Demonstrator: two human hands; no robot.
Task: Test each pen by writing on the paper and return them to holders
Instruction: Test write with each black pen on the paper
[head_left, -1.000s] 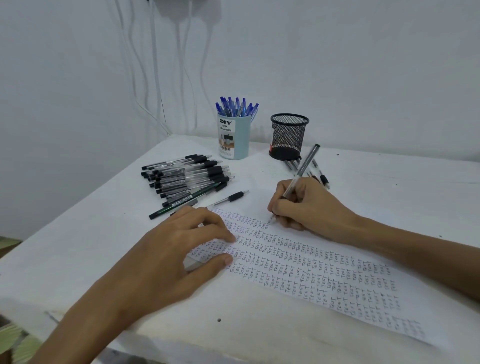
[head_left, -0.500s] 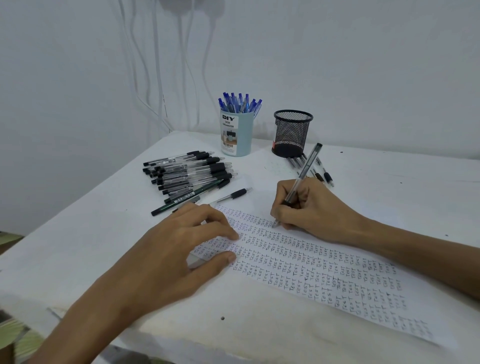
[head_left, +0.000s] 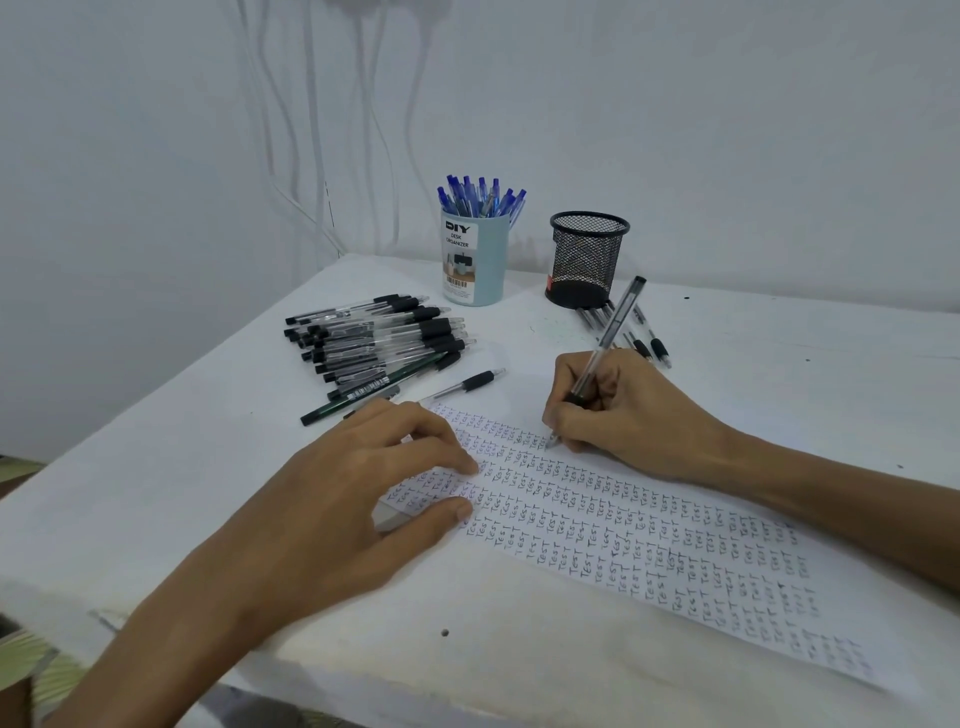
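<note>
Clear-plastic pen (head_left: 608, 338), black at its back end, is sitting in the right grip (head_left: 623, 410); thumb and forefingers are pinching it low on the barrel, just above the nib, so most of the shaft is sticking up and leaning away toward the black mesh holder (head_left: 587, 260); nib is touching the paper (head_left: 571, 525) at the end of the farthest row of "TEST" words. Left grip (head_left: 353, 493) is lying spread and holding nothing; fingertips and thumb are pressing the left end of the sheet flat on the white counter (head_left: 156, 493).

Step in hand, as I am reading it: the writing test of this one pen; the sheet is carrying many rows, so the job is looking well under way; a pile of black pens (head_left: 379, 343) is lying on the counter beyond the left grip, one loose pen (head_left: 462, 384) just beside the sheet's far corner; tested or not, I cannot tell.

Next move is probably calling for finishing the word, lifting the nib clear, then carrying the pen to a holder; mesh holder is standing close behind the right grip, no pens showing above its rim, a few pens (head_left: 649, 338) lying at its foot; the blue holder (head_left: 475, 260) is carrying blue pens (head_left: 480, 197); which holder is meant for this pen I cannot tell.
</note>
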